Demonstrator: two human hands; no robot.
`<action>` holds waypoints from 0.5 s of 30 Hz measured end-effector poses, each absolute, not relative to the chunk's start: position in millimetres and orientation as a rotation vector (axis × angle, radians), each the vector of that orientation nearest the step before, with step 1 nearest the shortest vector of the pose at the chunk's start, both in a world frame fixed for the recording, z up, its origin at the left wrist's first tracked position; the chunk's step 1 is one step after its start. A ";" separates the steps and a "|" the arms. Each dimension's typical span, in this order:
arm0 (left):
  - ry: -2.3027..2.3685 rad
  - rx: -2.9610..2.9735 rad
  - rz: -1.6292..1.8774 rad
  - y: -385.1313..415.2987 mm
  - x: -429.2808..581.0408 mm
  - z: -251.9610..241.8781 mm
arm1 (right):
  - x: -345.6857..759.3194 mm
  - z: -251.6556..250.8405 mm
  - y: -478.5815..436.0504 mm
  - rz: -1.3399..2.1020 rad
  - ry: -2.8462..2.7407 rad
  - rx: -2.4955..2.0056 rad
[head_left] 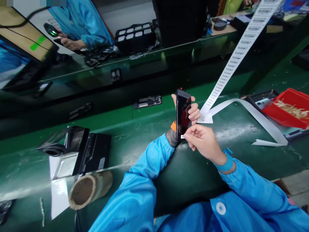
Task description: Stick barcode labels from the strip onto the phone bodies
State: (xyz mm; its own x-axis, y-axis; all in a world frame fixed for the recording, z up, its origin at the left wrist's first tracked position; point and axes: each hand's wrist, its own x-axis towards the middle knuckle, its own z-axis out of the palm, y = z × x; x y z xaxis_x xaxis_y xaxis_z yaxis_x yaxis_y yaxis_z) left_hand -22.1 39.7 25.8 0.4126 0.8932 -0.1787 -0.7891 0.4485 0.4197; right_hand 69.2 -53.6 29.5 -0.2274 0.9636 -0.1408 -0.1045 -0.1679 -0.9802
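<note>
My left hand is wrapped round a black smartphone, holding it upright with its dark glossy face toward me. Between thumb and forefinger, my right hand pinches a small white label at the phone's lower edge. Whether the label touches the phone I cannot tell. Just right of the phone, a long strip of barcode labels slants up to the top of the view, its lower end by my left fingers. White backing tape curls away to the right from there.
A red tray of pale scraps stands at the right. Opened phone bodies lie along the green bench. To the left are a cardboard tube and a black device. Across the bench, a person in blue sleeves holds a scanner.
</note>
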 end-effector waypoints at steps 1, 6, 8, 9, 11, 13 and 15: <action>0.396 0.302 1.077 40.1 -22.6 24.7 | 69.3 29.5 -53.5 1.545 -1.193 -1.116; 0.410 0.347 1.078 44.7 -20.6 17.2 | 68.1 28.2 -54.8 1.516 -1.230 -1.150; 0.418 0.337 1.073 46.0 -19.1 16.2 | 68.1 27.5 -55.1 1.444 -1.299 -1.204; 0.418 0.335 1.073 46.3 -18.9 16.5 | 68.6 26.9 -55.1 1.378 -1.356 -1.240; 0.408 0.331 1.087 46.3 -20.4 18.5 | 70.5 24.8 -54.4 1.191 -1.497 -1.321; 0.404 0.315 1.140 46.0 -23.2 21.2 | 73.1 20.6 -53.4 0.945 -1.592 -1.365; 0.447 0.274 1.236 45.9 -24.9 22.5 | 75.5 14.4 -52.3 0.708 -1.622 -1.276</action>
